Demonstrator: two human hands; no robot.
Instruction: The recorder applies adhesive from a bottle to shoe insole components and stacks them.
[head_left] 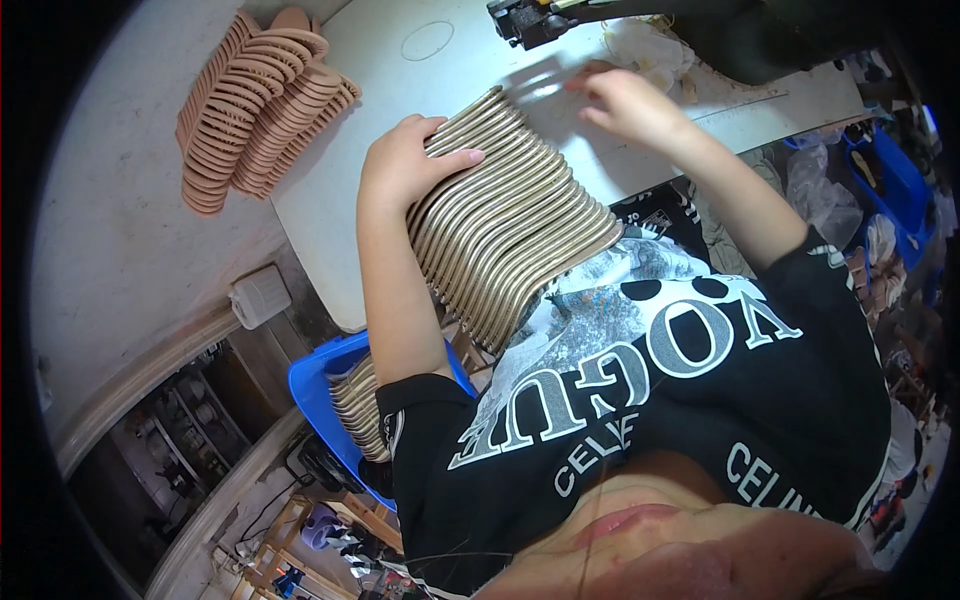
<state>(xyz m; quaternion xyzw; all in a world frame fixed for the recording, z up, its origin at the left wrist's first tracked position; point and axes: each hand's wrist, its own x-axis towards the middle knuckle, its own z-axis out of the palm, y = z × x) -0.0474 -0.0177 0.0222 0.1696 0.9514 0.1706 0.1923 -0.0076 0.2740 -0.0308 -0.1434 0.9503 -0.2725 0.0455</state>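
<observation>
A long row of shoe soles (510,200) with bronze-coloured edges stands packed together, running from the white tabletop back to my shirt. My left hand (405,165) grips the row's far left side, its thumb lying over the top edges and its fingers mostly hidden around the end. To the right and apart from the row, my right hand (625,105) hangs above the table below a dark machine head (530,25). Its fingers are partly bent with a gap to the thumb, and I see nothing between them.
Stacks of pinkish soles (265,110) lie against the wall at the far left. A blue bin (315,375) beside my left arm holds more bronze-edged soles. Crumpled clear plastic (650,50) lies by the machine on the white table (390,75). Another blue bin (890,180) is at far right.
</observation>
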